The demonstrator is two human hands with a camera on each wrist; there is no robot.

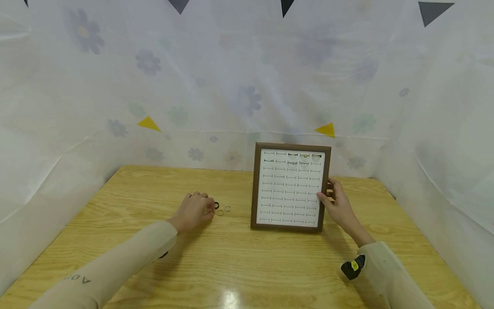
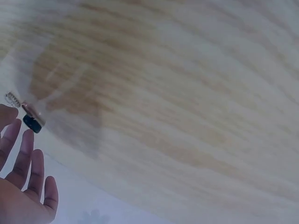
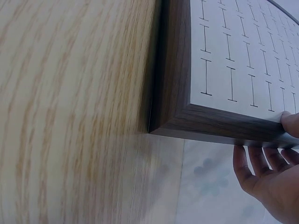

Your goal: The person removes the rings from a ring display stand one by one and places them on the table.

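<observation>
1. Rings lie loose on the tabletop (image 1: 239,257): a dark ring (image 1: 216,205) just at the left hand's (image 1: 194,210) fingertips, and two pale metal rings (image 1: 224,210) just beyond it toward the ring display board (image 1: 290,187). The board stands propped upright, well apart from the rings.
2. The left hand's fingers are curled down over the dark ring. From the head view I cannot tell whether they already pinch it; in the left wrist view the fingers (image 2: 23,154) look fairly straight, with a small dark object just past their tips.
3. To do this step well, take one ring only, pinched by its rim between thumb and fingertip. A flat press would likely skid it across the smooth wood into its neighbours.
4. The right hand (image 1: 338,205) grips the board's right frame edge, thumb on the front, fingers (image 3: 261,161) wrapped behind. A firm grip there seems wise, since a propped board could tip backward when pushed.
5. A few slots in the board's top rows already carry rings (image 1: 305,157); the rows below are bare.
6. Judging by that, carry the ring upright, edge first, so that it slides into a slit cleanly.
</observation>
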